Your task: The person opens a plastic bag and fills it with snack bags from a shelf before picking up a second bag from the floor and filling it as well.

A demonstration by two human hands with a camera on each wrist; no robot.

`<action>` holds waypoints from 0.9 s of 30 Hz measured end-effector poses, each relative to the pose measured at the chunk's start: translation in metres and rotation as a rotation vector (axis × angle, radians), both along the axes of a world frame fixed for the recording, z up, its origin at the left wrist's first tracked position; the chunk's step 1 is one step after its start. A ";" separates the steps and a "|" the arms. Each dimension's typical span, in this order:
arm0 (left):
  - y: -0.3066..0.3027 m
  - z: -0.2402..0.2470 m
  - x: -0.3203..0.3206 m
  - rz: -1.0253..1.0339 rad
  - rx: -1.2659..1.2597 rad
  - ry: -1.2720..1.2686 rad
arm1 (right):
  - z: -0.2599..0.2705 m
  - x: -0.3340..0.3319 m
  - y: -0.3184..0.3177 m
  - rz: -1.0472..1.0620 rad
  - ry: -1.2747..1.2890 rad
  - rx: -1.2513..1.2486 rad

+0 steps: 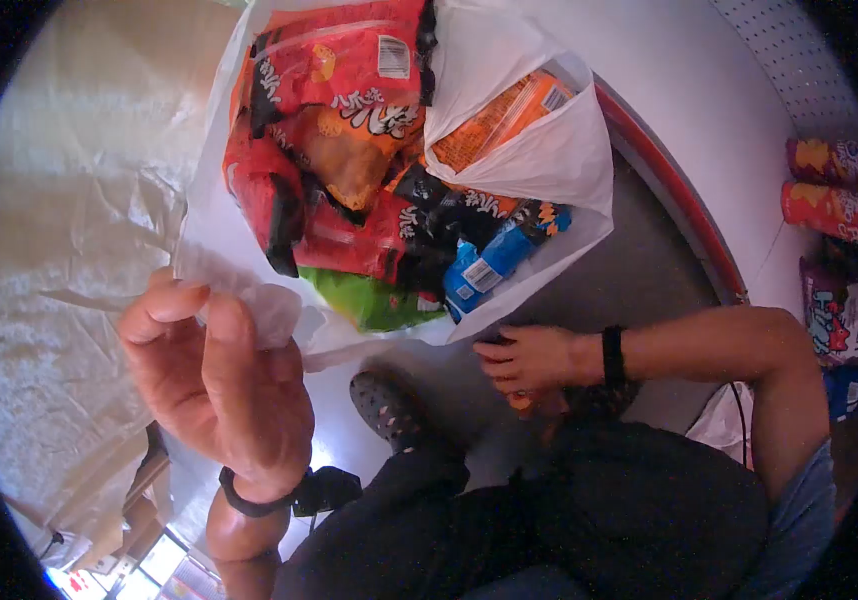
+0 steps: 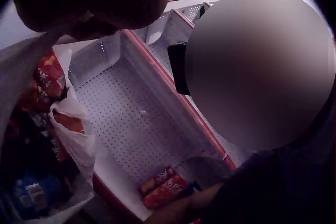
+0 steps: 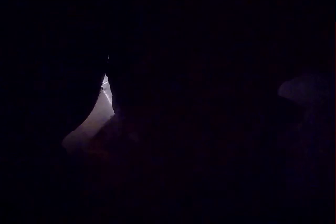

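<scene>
In the head view my left hand [image 1: 234,385] pinches the rim of a white plastic bag [image 1: 574,185] between thumb and fingers. The bag gapes open, full of snack packets: red ones [image 1: 344,60], an orange one [image 1: 499,125], a blue one [image 1: 494,262] and a green one [image 1: 369,300]. Low beside the bag, above the floor, my right hand [image 1: 534,357] curls its fingers over an orange-red snack packet [image 1: 547,405], mostly hidden under the hand. The right wrist view is almost wholly dark.
A white shelf with a red edge [image 1: 664,180] curves along the right, with more snack packets [image 1: 834,215] on it. Crumpled beige sheeting [image 1: 69,240] spreads on the left. A shoe [image 1: 386,410] stands below the bag. Perforated shelf panels [image 2: 123,113] show in the left wrist view.
</scene>
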State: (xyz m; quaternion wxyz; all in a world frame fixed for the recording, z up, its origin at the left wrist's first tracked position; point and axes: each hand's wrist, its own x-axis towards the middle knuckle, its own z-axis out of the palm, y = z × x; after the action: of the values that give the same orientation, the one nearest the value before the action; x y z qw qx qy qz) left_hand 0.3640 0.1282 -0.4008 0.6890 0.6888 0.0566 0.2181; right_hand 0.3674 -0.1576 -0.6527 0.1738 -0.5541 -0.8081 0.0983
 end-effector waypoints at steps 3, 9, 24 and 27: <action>-0.003 0.000 0.002 0.026 -0.018 0.010 | 0.021 0.010 0.012 0.108 0.063 -0.281; 0.013 -0.006 0.006 0.309 0.029 0.163 | 0.117 0.056 0.058 0.004 0.568 -0.115; 0.017 -0.003 0.009 0.281 -0.140 0.160 | 0.147 0.150 0.112 -0.782 -0.177 0.434; 0.020 0.001 0.004 0.244 -0.202 0.151 | 0.145 0.151 0.093 -0.824 -0.127 0.526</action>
State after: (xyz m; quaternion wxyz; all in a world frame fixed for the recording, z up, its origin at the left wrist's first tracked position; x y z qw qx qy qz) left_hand 0.3679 0.1485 -0.4002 0.7169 0.6186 0.2131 0.2410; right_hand 0.5189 -0.0645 -0.5080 0.2828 -0.7698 -0.5283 -0.2200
